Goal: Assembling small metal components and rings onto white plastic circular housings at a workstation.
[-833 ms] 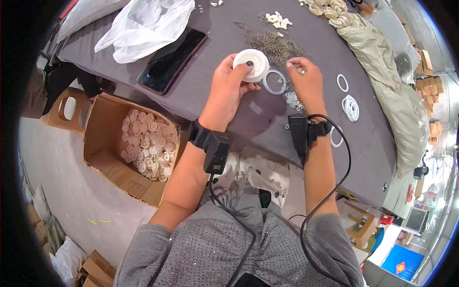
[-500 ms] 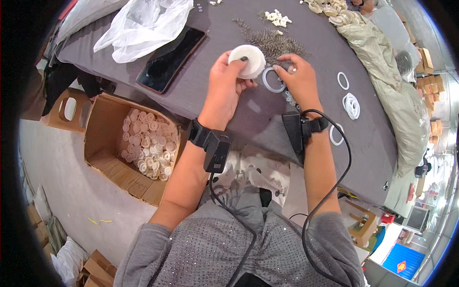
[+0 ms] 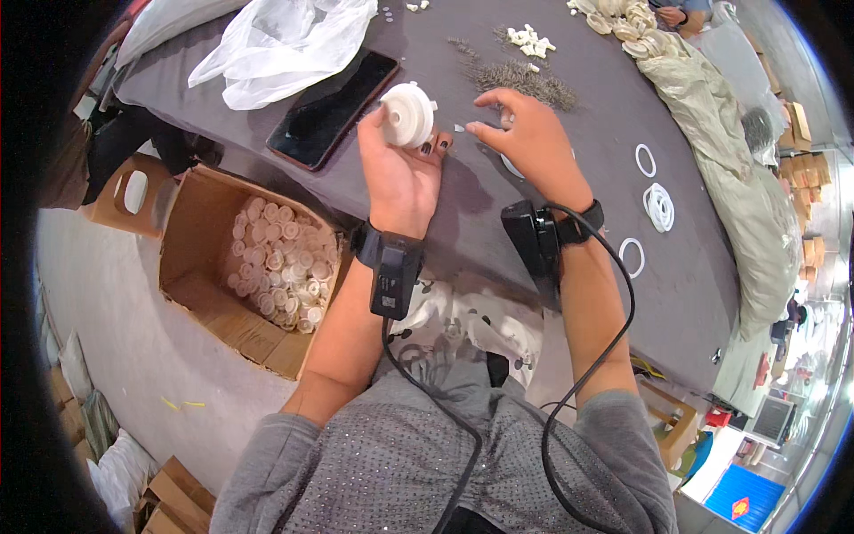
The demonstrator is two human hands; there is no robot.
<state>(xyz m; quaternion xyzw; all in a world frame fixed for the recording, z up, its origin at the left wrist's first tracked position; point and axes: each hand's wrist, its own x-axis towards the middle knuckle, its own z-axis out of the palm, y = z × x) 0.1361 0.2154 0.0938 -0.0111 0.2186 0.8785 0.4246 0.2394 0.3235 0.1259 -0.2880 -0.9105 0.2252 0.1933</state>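
My left hand (image 3: 400, 185) is closed around the edge of a white round plastic cap (image 3: 408, 116). The cap is tilted, its stepped face with a central hole turned partly up. To its right, above the table, hovers my right hand (image 3: 538, 142), thumb and index finger apart. A tiny whitish piece (image 3: 459, 127) shows by the thumb tip; whether it touches the thumb is unclear. Partly hidden under this hand lies a white ring (image 3: 511, 166). Beyond it are a heap of small metal springs (image 3: 525, 82) and a little pile of white plastic pieces (image 3: 530, 41).
A black phone (image 3: 331, 111) and a white plastic bag (image 3: 280, 53) lie left on the grey-covered table (image 3: 658, 303). White rings (image 3: 658, 207) lie at right, beside a long woven sack (image 3: 707, 160). Below left stands a cardboard box (image 3: 213, 307) of translucent caps (image 3: 283, 258). Another person's hand (image 3: 672, 15) shows far right.
My left hand has moved left with the cap, turning its other face into view. My right hand has shifted left and now covers much of the ring.
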